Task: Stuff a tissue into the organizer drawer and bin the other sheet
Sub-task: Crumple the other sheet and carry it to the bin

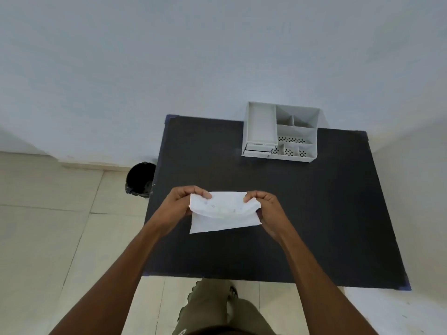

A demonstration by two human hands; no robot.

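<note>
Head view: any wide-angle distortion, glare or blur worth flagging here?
Head view: table edges splay and bow, typical wide-angle; lighting soft and even, no glare; tissue and organizer slightly soft; bin interior too dark to read.

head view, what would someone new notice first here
Two bare hands, the left hand and right hand, pinch white tissue sheets above the black table. A grey organizer stands at the table's far edge, and a black bin stands on the floor, left.

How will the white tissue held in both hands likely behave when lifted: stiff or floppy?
Probably floppy: the tissue sags between the left hand and right hand. Likely very light, since only the fingers pinch its corners. It may separate; two layers show.
</note>
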